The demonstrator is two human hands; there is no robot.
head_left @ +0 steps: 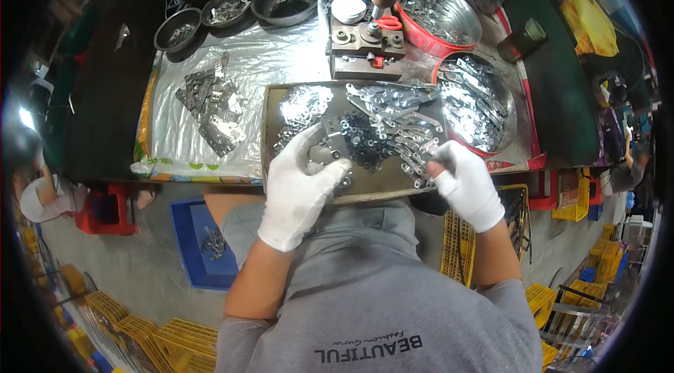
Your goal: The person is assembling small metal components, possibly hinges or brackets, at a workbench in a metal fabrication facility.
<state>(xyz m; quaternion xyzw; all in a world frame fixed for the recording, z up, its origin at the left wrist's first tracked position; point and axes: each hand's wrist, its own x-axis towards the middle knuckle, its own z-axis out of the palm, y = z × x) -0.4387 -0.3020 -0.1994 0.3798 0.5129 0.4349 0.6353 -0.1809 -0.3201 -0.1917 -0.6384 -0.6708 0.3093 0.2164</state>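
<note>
My left hand point(298, 180), in a white glove, holds a small flat metal bracket point(335, 135) between thumb and fingers, over the left part of a shallow tray point(365, 194). My right hand point(467, 180), also gloved, has its fingers pinched together at the tray's right edge, among long flat metal arms point(404, 116). What those fingers hold, if anything, I cannot make out. Between my hands lies a pile of small dark nut-like parts point(365, 141). Small shiny metal pieces point(303, 106) are heaped in the tray's far left corner.
Beyond the tray stands a metal press fixture point(365, 50) with red-handled scissors point(387, 22) on it. Two red-rimmed round tins point(430, 41) of metal parts are on the right. Dark bowls point(284, 2) stand far left, loose brackets point(214, 102) nearer. A blue bin point(193, 253) is on the floor.
</note>
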